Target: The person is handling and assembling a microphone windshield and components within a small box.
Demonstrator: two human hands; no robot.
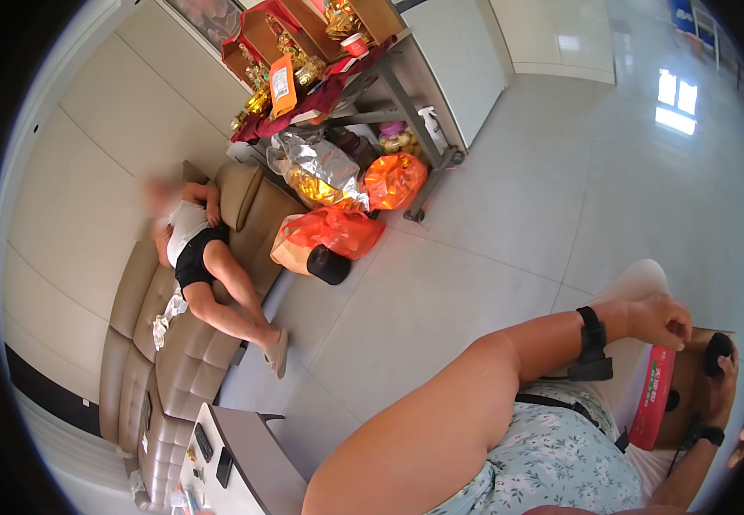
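Note:
My left hand (662, 323) is raised over the far side of a brown cardboard box (689, 416). Its fingers are curled together, and anything between them is too small to make out. A black device is strapped to the left wrist (592, 343). At the box's right side my right hand (722, 390) grips a dark rounded object (717, 354), whose kind I cannot tell. A red printed packet or panel (652, 396) stands along the box's left side. Another small black thing (672, 400) shows inside the box.
A person (209, 257) leans back on a brown tufted sofa (174, 378) at the left. Red and foil bags (337, 232) lie under a wheeled table (406, 112) with golden figures. A low white table (256, 463) stands lower left. Grey tiled floor (475, 257) stretches between.

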